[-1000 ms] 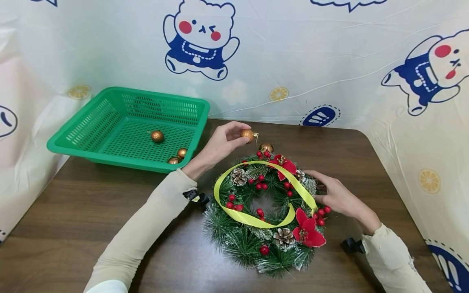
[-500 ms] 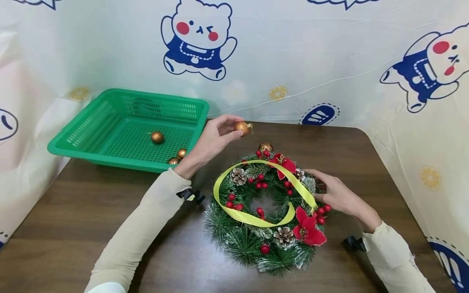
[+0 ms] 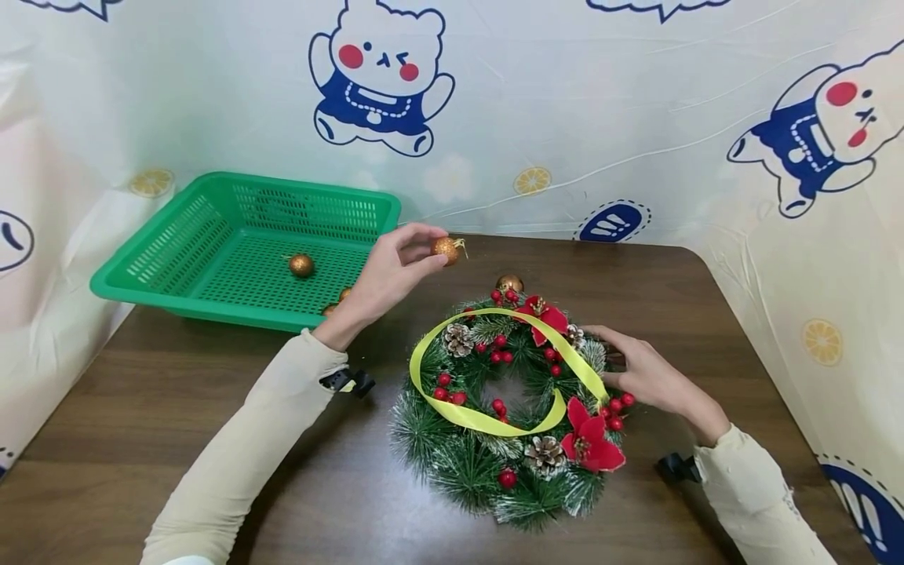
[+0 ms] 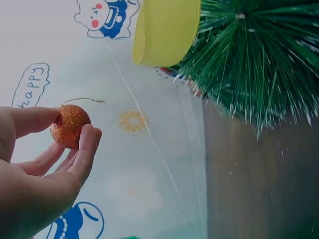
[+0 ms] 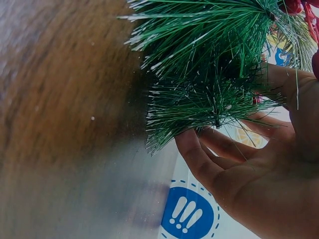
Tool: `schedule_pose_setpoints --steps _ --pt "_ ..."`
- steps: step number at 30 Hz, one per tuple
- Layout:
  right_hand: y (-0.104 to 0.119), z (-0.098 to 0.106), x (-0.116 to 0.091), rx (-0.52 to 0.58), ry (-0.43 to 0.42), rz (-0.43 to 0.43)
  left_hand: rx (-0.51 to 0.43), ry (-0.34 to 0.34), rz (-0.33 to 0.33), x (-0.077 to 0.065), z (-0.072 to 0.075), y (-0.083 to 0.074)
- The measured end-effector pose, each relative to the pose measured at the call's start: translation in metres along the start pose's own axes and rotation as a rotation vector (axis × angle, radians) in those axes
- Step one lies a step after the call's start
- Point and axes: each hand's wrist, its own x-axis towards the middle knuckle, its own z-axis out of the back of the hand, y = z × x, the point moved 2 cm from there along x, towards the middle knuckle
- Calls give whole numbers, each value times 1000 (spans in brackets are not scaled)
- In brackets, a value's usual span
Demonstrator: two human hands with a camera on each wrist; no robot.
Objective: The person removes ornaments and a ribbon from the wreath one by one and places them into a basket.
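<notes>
In the head view my left hand (image 3: pixel 395 269) pinches a glittery copper Christmas ball (image 3: pixel 446 250) between thumb and fingertips. The left wrist view shows the same ball (image 4: pixel 70 126) with its thin gold loop. My right hand (image 3: pixel 651 375) holds the right edge of a green Christmas wreath (image 3: pixel 466 463); in the right wrist view its fingers (image 5: pixel 197 159) curl in among the needles. Red berries, pinecones (image 3: pixel 545 455) and red flowers (image 3: pixel 592 441) decorate the wreath. A yellow ribbon (image 3: pixel 472 417) lies looped over it. Another copper ball (image 3: pixel 510 284) sits at its far edge.
A green plastic basket (image 3: pixel 205 308) stands at the back left of the brown table (image 3: pixel 339 486). One copper ball (image 3: pixel 301 265) lies inside, with others partly hidden behind my left wrist. A patterned sheet (image 3: pixel 537 94) hangs behind the table.
My left hand has moved left with the ball, away from the wreath and toward the basket. My right hand stays at the wreath's right edge.
</notes>
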Motion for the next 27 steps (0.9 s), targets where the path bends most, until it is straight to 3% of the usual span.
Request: schedule_pose_setpoints --steps 20,27 --pt "-3 0 -1 12 9 -18 142 -116 11 -40 60 -9" --pt "-1 0 0 11 9 -9 260 -165 -10 -51 82 -12"
